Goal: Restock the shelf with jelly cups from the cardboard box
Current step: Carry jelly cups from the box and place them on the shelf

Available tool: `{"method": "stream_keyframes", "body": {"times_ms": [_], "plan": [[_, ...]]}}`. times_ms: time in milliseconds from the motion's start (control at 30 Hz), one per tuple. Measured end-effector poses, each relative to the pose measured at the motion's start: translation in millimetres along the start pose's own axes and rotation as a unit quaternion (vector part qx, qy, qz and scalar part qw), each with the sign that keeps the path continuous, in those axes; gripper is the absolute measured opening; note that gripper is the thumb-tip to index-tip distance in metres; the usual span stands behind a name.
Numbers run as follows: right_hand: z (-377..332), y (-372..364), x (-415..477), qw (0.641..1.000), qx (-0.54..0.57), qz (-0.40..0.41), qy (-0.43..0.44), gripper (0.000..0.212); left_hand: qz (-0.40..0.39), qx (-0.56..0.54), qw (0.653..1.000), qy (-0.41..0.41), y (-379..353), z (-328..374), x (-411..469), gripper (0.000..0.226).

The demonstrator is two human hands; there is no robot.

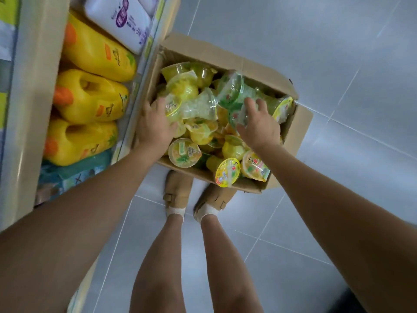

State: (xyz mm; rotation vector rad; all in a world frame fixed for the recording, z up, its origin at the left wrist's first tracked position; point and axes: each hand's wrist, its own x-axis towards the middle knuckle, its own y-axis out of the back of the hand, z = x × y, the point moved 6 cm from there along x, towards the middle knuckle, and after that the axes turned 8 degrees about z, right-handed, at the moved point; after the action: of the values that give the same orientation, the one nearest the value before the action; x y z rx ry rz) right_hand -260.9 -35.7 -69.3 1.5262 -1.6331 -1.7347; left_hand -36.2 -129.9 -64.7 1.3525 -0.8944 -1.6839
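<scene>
1. The person's left hand grips one yellow-lidded clear plastic jelly cup; the right hand grips a green one.
2. The brown cardboard box on the floor looks nearly full.
3. Most restocking looks left.

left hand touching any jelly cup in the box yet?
Touching. Head view: left hand lies on a yellow-lidded jelly cup in the cardboard box, fingers over it.

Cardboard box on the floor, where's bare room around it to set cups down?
Bare grey tile floor lies open right of the cardboard box and beyond it. Crowded: the box is heaped with jelly cups, both hands in it; the shelf beside it is packed with yellow jugs.
</scene>
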Motion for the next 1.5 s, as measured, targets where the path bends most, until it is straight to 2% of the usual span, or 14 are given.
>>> {"method": "stream_keyframes", "body": {"times_ms": [100,200,367,500,567,633,700,800,933,1133,1200,1333,1433,1500], "plan": [[0,-7,3,0.998,0.069,0.005,-0.01,0.046,0.009,-0.101,0.994,0.026,-2,-8,-1,0.062],[0,-6,4,0.995,0.103,0.01,-0.013,0.043,0.0,-0.155,0.985,0.069,-5,-8,1,0.067],[-1,1,-5,0.992,0.122,0.011,-0.011,0.042,-0.013,-0.193,0.971,0.14,-4,-9,-3,0.06],[-1,17,-23,0.968,0.24,0.015,-0.079,0.046,-0.035,-0.193,0.972,0.128,9,-1,-21,0.055],[1,26,-34,0.935,0.326,0.003,-0.14,0.051,-0.048,-0.2,0.972,0.111,23,8,-36,0.053],[2,39,-49,0.888,0.411,-0.022,-0.205,0.061,-0.062,-0.213,0.971,0.087,41,21,-52,0.055],[0,60,-67,0.852,0.466,-0.028,-0.237,0.066,-0.069,-0.221,0.971,0.058,65,36,-69,0.057],[-3,106,-101,0.825,0.508,-0.016,-0.245,0.051,-0.075,-0.227,0.971,0.015,106,63,-96,0.057],[-5,164,-161,0.781,0.559,-0.006,-0.279,0.063,-0.092,-0.239,0.965,-0.056,163,100,-134,0.057],[4,250,-262,0.711,0.625,0.048,-0.319,0.034,-0.173,-0.241,0.939,-0.173,237,155,-204,0.055],[9,272,-295,0.675,0.652,0.077,-0.337,0.03,-0.189,-0.243,0.926,-0.22,258,174,-227,0.054],[15,308,-359,0.587,0.714,0.11,-0.364,0.043,-0.21,-0.226,0.896,-0.32,297,220,-274,0.053],[23,329,-407,0.507,0.775,0.142,-0.349,0.051,-0.237,-0.212,0.869,-0.378,321,258,-311,0.053],[30,344,-440,0.466,0.805,0.167,-0.327,0.05,-0.258,-0.197,0.848,-0.418,332,285,-338,0.053]]}}
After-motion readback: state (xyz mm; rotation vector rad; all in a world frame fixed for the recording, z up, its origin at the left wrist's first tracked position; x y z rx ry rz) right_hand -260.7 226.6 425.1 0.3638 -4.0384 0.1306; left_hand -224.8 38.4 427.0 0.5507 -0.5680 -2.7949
